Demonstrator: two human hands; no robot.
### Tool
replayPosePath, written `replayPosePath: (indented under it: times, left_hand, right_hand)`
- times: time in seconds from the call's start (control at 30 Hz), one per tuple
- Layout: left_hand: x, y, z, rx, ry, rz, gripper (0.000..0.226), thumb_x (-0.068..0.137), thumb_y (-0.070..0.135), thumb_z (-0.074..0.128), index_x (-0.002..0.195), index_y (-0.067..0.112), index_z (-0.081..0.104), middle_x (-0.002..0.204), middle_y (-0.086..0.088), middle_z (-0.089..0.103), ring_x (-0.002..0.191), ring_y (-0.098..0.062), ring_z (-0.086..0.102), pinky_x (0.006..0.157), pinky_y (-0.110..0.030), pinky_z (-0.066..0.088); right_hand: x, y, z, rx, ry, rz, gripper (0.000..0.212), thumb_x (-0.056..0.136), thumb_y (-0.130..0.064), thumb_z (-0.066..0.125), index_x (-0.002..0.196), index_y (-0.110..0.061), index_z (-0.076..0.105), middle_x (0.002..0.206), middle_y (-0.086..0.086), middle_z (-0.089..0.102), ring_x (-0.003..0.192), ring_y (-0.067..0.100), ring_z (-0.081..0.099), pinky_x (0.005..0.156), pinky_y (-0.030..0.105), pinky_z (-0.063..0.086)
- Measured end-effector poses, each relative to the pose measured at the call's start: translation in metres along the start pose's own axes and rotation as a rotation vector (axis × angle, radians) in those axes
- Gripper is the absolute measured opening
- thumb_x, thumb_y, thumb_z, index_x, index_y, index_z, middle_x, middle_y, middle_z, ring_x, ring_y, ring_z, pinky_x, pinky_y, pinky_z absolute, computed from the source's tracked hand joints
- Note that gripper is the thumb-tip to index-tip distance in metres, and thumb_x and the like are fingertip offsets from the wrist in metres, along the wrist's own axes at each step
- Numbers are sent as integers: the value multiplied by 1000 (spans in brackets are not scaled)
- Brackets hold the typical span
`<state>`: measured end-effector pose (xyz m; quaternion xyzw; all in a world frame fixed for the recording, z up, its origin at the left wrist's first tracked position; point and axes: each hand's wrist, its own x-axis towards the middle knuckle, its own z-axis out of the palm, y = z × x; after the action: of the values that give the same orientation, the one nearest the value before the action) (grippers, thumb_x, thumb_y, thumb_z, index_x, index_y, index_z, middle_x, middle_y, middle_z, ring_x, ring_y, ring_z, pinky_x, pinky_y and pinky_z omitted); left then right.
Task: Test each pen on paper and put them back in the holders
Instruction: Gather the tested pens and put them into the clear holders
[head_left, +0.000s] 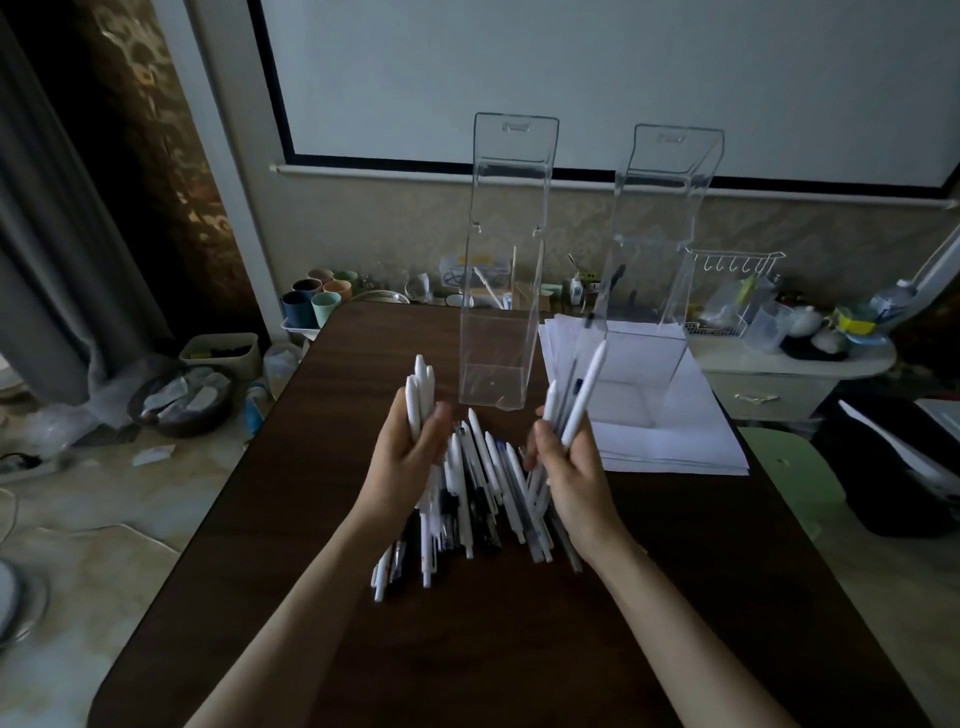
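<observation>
A heap of white and dark pens (470, 501) lies on the dark wooden table (519, 649) between my hands. My left hand (408, 457) grips a bunch of white pens (420, 392) pointing up. My right hand (569, 467) holds several pens (582, 402) fanned up and to the right. Two tall clear plastic holders stand behind: the left holder (501, 291) on bare table, the right holder (649, 312) on a stack of white paper (685, 431). Both holders look empty.
Coloured cups (317, 301), jars and small clutter line the far table edge. A white wire rack (732, 275) and dishes stand on a side cabinet at the right. Bowls and bags lie on the floor to the left. A green chair (789, 473) stands right of the table.
</observation>
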<state>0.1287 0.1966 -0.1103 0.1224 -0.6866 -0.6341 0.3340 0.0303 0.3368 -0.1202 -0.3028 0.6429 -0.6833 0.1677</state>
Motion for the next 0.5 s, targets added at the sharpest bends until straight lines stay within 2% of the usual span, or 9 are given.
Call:
replayPosePath:
  times: [0.07, 0.17, 0.27, 0.37, 0.5]
  left_hand:
    - [6, 6, -5, -146, -29, -40, 21, 95, 26, 48, 101, 6, 51, 67, 0, 45, 61, -14, 43, 61, -28, 43]
    - [16, 16, -10, -374, -94, -176, 18, 95, 23, 48, 98, 8, 57, 73, 0, 56, 68, -15, 51, 65, -28, 49]
    - [24, 21, -9, -547, -154, -232, 28, 94, 16, 43, 114, 1, 55, 97, -6, 68, 89, -18, 64, 76, -28, 54]
    - [31, 22, -4, -575, -119, -234, 36, 96, 14, 42, 125, -6, 47, 118, -12, 64, 109, -22, 62, 81, -30, 53]
    - [52, 33, 5, -462, -88, -169, 33, 98, 14, 39, 125, -4, 47, 118, -8, 64, 107, -21, 62, 81, -34, 55]
  right_hand:
    - [2, 0, -3, 40, 31, 3, 12, 98, -19, 42, 108, -16, 48, 76, 2, 46, 65, 6, 51, 64, 17, 49]
    - [3, 0, -6, 92, 32, 28, 8, 98, -20, 43, 101, -18, 50, 72, 0, 47, 67, 11, 49, 66, 20, 49]
    - [5, -3, -5, 126, 25, 43, 9, 98, -20, 43, 102, -18, 51, 69, -4, 49, 67, 10, 50, 67, 19, 49]
    - [8, -7, -6, 168, -8, 51, 10, 98, -22, 43, 103, -19, 52, 68, -8, 49, 69, 12, 50, 70, 24, 48]
    - [12, -10, -9, 140, -15, 51, 11, 98, -22, 42, 103, -20, 52, 69, -7, 48, 72, 15, 48, 74, 26, 44]
